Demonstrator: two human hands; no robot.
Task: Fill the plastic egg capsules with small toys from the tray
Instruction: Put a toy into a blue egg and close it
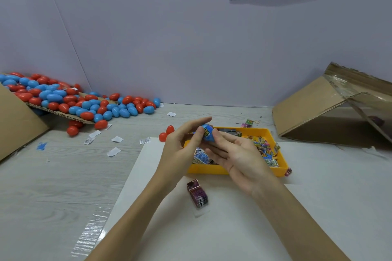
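Nearest the camera, a small purple toy packet lies on a white sheet, just in front of the yellow tray. Above the tray's near-left part, both hands meet on one blue egg capsule half, with a printed toy packet pressed at its opening. The left hand pinches it between thumb and fingers; the right hand grasps it from the other side, thumb on top. The tray holds printed toy packets. Two red capsule halves sit just left of the tray. Far left, red and blue egg capsules spill from a cardboard box. Far right stands another cardboard box.
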